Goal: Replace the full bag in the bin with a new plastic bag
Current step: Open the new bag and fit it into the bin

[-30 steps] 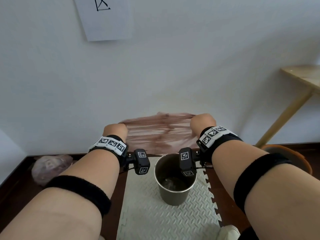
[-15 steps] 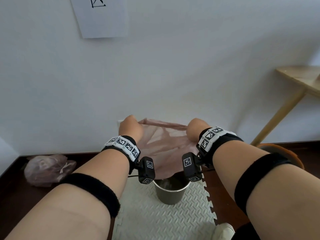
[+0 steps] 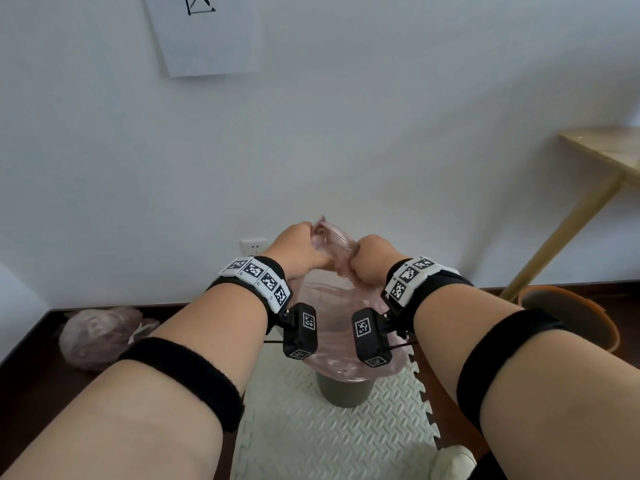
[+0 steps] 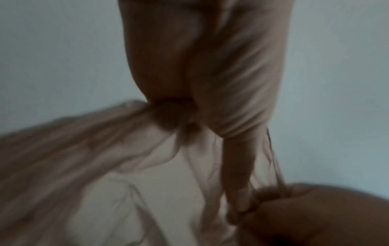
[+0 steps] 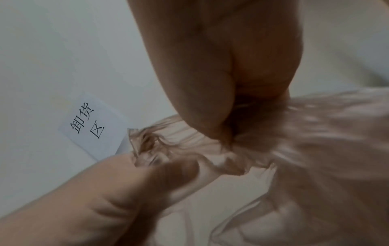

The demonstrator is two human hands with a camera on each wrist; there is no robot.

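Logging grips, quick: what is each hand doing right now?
Left hand: pinches the new pink bag.
Right hand: grips the same bag.

Two hands: left (image 3: 298, 249) and right (image 3: 370, 259). Two bags: one pink, thin and empty (image 3: 332, 299), one full and knotted (image 3: 98, 336) on the floor. One bin (image 3: 344, 393). One foam mat (image 3: 329, 441). One paper sheet (image 3: 204, 32) on the wall, one socket (image 3: 254, 246). One wooden table (image 3: 609, 150). One orange stool (image 3: 575, 317). Two wrist cameras, left (image 3: 300, 330) and right (image 3: 371, 337).

A white foam mat (image 3: 311, 441) covers the dark floor. A paper sign (image 3: 204, 32) hangs on the wall; a wooden table (image 3: 609, 150) stands right, perhaps an orange stool (image 3: 581, 317) below.
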